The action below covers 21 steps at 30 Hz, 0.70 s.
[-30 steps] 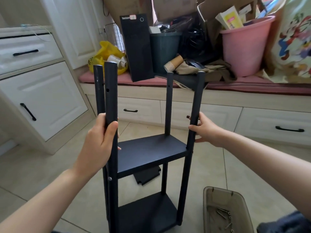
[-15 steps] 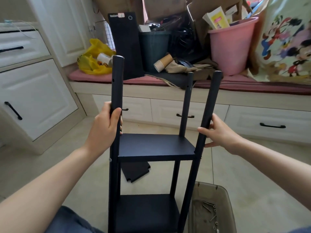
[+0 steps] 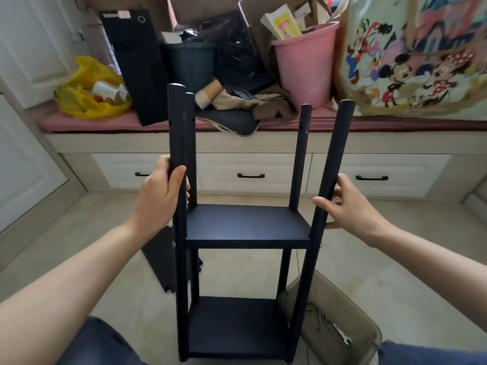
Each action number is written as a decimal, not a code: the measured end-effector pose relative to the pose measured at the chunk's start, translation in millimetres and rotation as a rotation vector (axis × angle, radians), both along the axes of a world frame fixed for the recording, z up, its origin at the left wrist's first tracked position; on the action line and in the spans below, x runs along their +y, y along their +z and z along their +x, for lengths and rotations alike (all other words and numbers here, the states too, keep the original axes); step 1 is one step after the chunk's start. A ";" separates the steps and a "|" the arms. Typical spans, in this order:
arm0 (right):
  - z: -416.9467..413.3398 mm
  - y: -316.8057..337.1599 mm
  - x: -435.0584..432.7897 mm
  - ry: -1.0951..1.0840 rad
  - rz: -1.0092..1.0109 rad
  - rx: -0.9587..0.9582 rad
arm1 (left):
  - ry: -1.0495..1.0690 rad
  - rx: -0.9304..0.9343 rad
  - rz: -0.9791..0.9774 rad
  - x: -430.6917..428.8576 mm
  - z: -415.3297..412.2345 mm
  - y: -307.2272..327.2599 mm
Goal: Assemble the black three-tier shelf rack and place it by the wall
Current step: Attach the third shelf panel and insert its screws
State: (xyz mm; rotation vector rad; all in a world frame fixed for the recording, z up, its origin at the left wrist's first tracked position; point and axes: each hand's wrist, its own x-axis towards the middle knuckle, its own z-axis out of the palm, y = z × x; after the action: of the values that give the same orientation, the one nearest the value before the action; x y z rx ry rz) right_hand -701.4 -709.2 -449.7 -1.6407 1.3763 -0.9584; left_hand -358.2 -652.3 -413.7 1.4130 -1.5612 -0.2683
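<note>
Turned the rack point(image 3: 247, 225) slightly since half a second ago, baring its rear left post beside the front one. Holds it upright on the floor, two shelves fitted. Clasps its front left post with the left grip point(image 3: 160, 198), above the middle shelf; curls the right grip point(image 3: 350, 206) loosely round its front right post. Left of the rack, flat: spare black panel point(image 3: 158, 259); by its right foot: tray point(image 3: 342, 304) of screws point(image 3: 320, 314).

Rack point(image 3: 247, 225) now fully square-on.
</note>
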 end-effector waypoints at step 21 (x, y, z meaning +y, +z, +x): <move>-11.8 -15.8 0.2 -0.139 -0.248 0.062 | -0.111 0.046 0.121 -21.0 1.5 -31.2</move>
State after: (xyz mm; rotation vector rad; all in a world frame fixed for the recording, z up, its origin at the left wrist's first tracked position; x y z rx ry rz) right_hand -713.2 -709.0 -465.5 -1.7865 1.4760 -1.2082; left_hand -356.7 -673.2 -444.8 1.4046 -1.6108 -0.4659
